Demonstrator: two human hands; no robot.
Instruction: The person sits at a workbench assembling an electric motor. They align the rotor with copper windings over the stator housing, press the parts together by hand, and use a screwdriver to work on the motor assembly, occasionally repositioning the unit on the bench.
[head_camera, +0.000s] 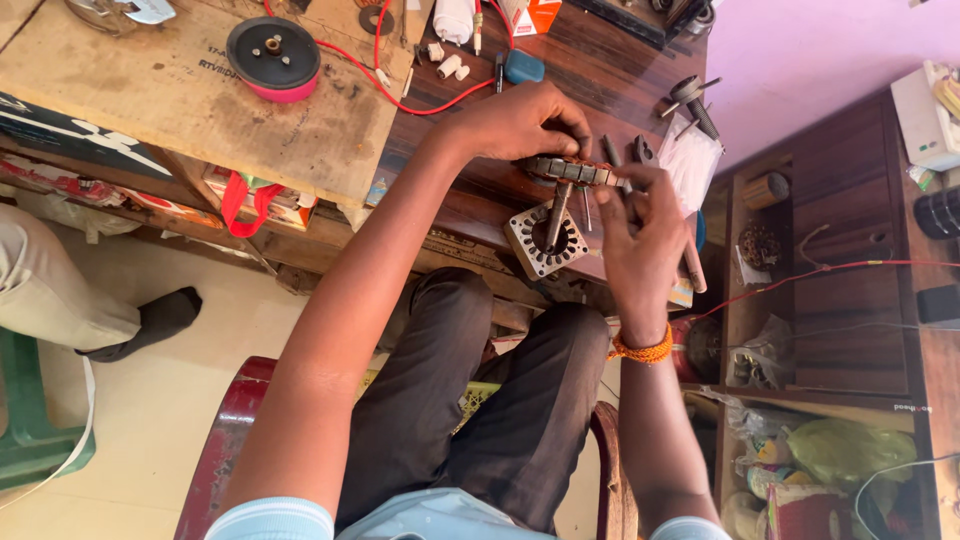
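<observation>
**Stator core held at surface edge**

Seated at a dark wooden surface (610, 70). Both hands raised over a square laminated stator plate (545, 238) lying near the edge. Left hand (520, 122) at 11 o'clock, fingers clamped on one end of a slim metal motor core (570, 170). Right hand (640, 235) at 2 o'clock, fingers pinching the other end.

Judged best practice: keep core level, grip even at both ends, support close to the plate.

Farther back, at 10 o'clock: black pulley wheel (272, 55), red wire (440, 105).
</observation>
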